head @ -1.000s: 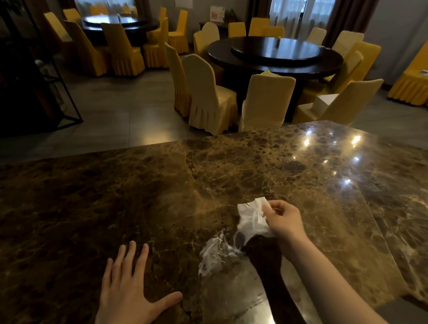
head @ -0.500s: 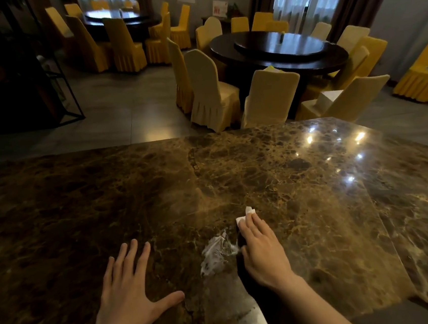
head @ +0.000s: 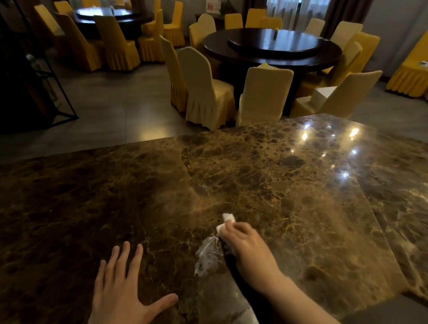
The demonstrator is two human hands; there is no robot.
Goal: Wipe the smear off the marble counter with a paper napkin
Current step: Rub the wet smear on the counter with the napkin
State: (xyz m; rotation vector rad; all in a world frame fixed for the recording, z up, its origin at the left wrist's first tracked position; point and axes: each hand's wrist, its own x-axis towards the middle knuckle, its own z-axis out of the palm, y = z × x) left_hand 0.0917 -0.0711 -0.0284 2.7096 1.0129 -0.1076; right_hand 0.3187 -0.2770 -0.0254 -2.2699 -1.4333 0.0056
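Head view: napkin (head: 227, 220) beside smear (head: 208, 256)

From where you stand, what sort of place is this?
Probably a restaurant banquet room: large round dark tables ringed by chairs in yellow covers, seen across a polished marble counter like a service desk.

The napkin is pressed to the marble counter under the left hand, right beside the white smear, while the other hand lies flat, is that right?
Not quite. The head view shows the napkin under the right hand, beside the smear on the marble counter; the left hand lies flat.
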